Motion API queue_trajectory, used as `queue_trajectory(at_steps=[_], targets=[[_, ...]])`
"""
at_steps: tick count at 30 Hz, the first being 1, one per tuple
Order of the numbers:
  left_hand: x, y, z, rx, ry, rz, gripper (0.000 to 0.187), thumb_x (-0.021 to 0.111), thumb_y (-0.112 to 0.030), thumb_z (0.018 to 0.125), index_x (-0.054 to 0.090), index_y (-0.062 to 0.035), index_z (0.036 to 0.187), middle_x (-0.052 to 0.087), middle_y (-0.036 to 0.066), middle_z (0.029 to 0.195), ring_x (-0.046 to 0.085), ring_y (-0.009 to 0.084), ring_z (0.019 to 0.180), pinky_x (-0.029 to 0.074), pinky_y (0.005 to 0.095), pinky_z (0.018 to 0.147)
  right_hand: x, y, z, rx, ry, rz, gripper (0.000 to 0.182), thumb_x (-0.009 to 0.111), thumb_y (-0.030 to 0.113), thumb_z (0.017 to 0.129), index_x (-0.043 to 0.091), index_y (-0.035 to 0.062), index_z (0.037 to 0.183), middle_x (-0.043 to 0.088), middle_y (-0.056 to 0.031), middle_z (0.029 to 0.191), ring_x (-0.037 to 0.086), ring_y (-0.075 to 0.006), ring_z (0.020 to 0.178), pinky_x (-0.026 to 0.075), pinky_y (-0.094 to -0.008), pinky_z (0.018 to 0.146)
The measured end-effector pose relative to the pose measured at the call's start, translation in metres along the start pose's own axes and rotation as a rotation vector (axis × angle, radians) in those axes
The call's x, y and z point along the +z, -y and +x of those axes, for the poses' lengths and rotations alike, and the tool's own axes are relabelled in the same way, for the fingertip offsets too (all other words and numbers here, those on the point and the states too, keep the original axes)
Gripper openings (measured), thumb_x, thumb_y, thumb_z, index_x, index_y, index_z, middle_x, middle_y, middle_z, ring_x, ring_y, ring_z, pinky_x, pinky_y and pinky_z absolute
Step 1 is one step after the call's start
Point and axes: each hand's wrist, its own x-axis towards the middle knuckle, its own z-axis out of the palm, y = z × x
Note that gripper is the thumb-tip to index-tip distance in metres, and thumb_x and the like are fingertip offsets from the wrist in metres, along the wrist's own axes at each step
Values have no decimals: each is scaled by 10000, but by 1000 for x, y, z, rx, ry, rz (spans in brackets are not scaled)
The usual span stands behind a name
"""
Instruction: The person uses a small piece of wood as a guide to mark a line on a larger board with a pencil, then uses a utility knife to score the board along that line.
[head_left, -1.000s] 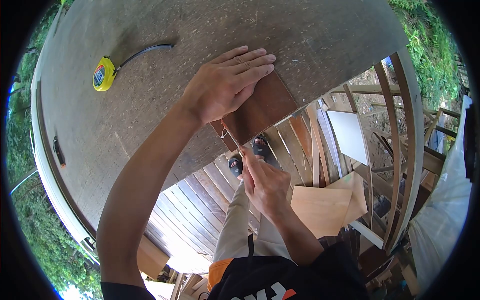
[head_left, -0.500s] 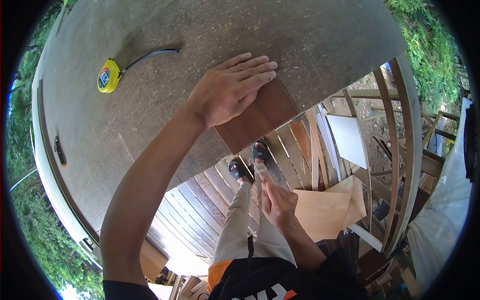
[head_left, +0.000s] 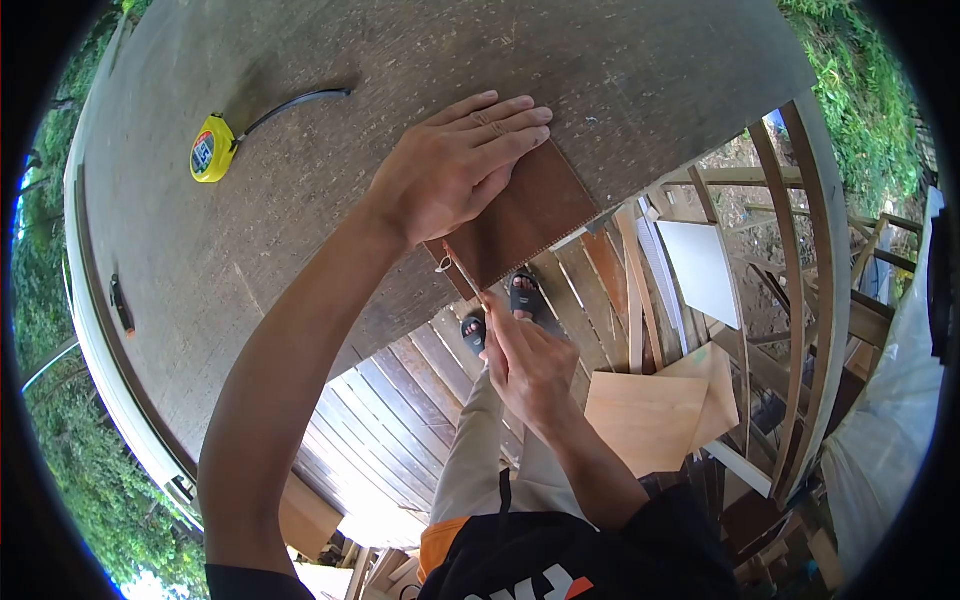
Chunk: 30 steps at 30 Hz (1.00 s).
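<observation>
On the worn wooden table, a reddish-brown board [head_left: 540,210] lies with its lower edge past the table edge. My left hand [head_left: 455,170] rests flat over the board's upper left part, fingers stretched out. Below it, my right hand [head_left: 530,365] is closed round the handle of a thin pointed tool [head_left: 468,275]. The tool's tip touches or is very near the board's left part, just under my left wrist. A small pale curl is beside the tip. What kind of tool it is cannot be made out.
A yellow tape measure [head_left: 213,150] with a dark strap lies on the table [head_left: 640,120] at upper left. A small black tool [head_left: 121,305] is at the far left. Planks, a white panel [head_left: 697,272] and plywood pieces [head_left: 645,420] stand at lower right, beside a slatted floor.
My right hand has moved up and slightly left, bringing the tool from below the table edge to the board. My left hand has barely shifted.
</observation>
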Motion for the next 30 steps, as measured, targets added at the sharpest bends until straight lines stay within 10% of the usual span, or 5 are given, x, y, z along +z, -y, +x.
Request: queue_trajectory(at_steps=[30], targets=[[0, 0, -1, 2, 4, -1, 385, 598, -10, 892, 620, -68, 1272, 605, 78, 1385, 537, 265, 1326, 406, 434, 1146, -8, 0, -28, -68, -72, 53, 438, 706, 29, 831, 643, 16, 1264, 527, 9, 606, 550, -109, 501, 422, -301, 460]])
